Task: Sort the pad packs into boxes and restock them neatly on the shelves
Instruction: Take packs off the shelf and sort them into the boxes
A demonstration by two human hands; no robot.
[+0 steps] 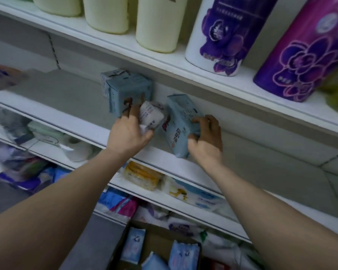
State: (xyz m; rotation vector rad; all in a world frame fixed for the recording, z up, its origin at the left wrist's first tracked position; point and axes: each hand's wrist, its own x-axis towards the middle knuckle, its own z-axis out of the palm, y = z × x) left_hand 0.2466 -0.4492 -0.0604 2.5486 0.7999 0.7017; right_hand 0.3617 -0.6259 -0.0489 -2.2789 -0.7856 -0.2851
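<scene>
Your left hand (130,131) pinches a white pack (151,115); your right hand (204,140) clamps a blue pack (179,125) by its lower edge, between your hands on the shelf (82,106). Both look light, soft and slick, so grip across the flat sides.

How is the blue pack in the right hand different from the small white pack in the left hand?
Colour: the blue pack is pale blue with printed text, while the white pack is white and partly clear-wrapped.
Size: the blue pack looks clearly longer and bigger than the white pack.
Grip: the right hand holds the blue pack by its side; the left hand wraps the white pack from below, next to a blue box.
Both are held over the same shelf.
</scene>
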